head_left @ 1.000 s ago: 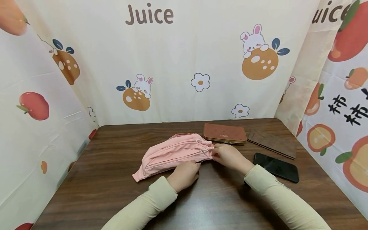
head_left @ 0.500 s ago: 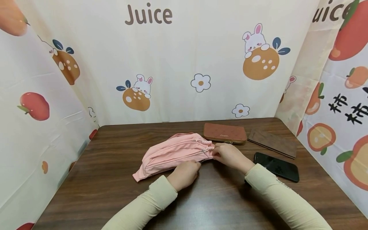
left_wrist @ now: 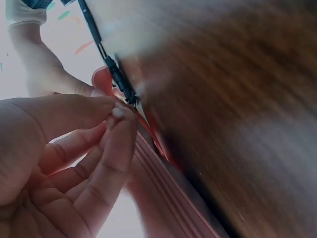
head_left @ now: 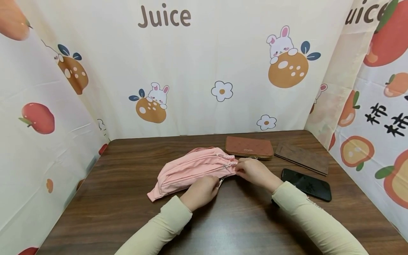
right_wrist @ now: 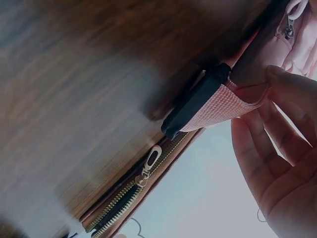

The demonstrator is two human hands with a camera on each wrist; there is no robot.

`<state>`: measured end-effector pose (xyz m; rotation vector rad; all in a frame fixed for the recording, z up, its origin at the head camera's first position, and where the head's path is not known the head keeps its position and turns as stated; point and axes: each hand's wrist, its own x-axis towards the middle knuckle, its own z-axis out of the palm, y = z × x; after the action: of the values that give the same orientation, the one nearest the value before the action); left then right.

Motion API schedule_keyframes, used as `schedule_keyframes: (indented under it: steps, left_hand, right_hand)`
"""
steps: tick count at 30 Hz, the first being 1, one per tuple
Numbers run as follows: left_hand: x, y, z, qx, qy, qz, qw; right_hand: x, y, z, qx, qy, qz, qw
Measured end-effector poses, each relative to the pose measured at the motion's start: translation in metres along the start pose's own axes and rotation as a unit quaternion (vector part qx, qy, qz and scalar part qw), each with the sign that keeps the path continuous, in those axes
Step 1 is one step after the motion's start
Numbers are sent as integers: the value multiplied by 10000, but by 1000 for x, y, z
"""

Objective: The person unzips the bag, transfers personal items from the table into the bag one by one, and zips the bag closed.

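Observation:
A pink waist bag (head_left: 188,170) with several zips lies on the table, its far end pointing front left. At its front edge my left hand (head_left: 201,190) pinches a small whitish zipper pull (left_wrist: 117,113) between thumb and index finger. My right hand (head_left: 255,173) grips the bag's right end; in the right wrist view, thumb and fingers hold the pink fabric beside a webbing strap (right_wrist: 213,110) with a black buckle (right_wrist: 195,101). Corded zip pulls (head_left: 230,165) hang close to the right fingertips. The bag's inside is hidden.
Behind the bag's right end lies a reddish-brown zip wallet (head_left: 248,147), and to its right a flat brown wallet (head_left: 302,158). A black phone (head_left: 306,185) lies beside the right forearm. Patterned curtains (head_left: 197,71) enclose the wooden table (head_left: 127,219) at the back and sides.
My left hand has shifted a little left along the bag's front edge, and more of the zipper pull shows beside its fingers. My right hand has stayed on the bag's right end.

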<state>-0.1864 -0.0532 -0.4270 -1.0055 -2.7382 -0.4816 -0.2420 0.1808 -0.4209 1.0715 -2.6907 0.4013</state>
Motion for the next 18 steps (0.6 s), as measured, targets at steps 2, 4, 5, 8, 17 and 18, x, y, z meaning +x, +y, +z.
schedule_keyframes:
  steps: [2,4,5,8,17,18]
  left_hand:
    - [0,0,-1,-16,127,44,9999]
    - [-1,-1,-2,-71,255,74,9996]
    - [-1,-1,-3,-125,312,76,9994]
    - [-2,-3,-5,-280,478,113,9984]
    - [-8,-9,-14,-589,523,135,9968]
    - [-8,-10,-14,-610,537,136,9966]
  right_hand:
    - [0,1,0,11,56,-40,10000]
    - [0,1,-1,30,86,-76,9999]
    - [0,2,-1,41,94,-94,9999]
    - [-1,3,-2,103,106,-120,9998]
    - [-1,7,-3,356,140,-156,9991]
    - [-2,8,-3,376,145,-161,9991]
